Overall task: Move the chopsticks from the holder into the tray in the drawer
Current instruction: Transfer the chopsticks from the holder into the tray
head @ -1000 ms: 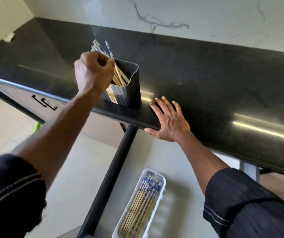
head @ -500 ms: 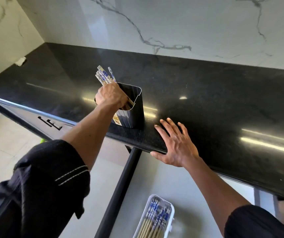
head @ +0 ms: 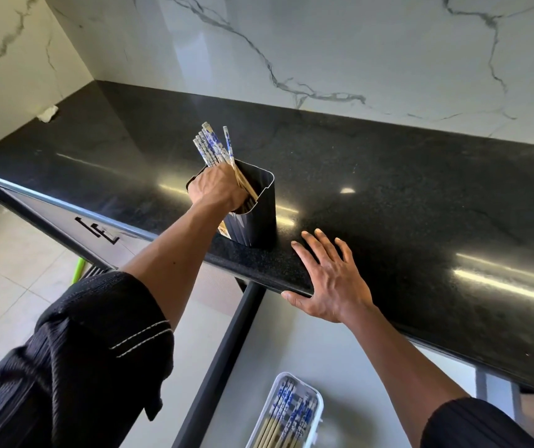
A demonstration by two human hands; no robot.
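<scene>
Head view: left hand (head: 215,185) was closed around chopsticks (head: 213,146) inside holder (head: 252,221) at 11 o'clock; right hand (head: 331,279) lay flat, empty, on bench (head: 420,205). Advice: lift straight (avoid tipping holder) toward tray (head: 314,403).

The holder (head: 252,215) stands on the countertop (head: 404,202) near its front edge, above the drawer's tray (head: 315,403).

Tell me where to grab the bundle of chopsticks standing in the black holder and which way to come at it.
Grip the chopsticks around their bare shafts at the holder rim, coming from above and the open near side, as the left hand does. They lean back-left with the patterned tops fanned out, so closing low, where they bunch, probably gathers them all; then lift along the lean.
</scene>
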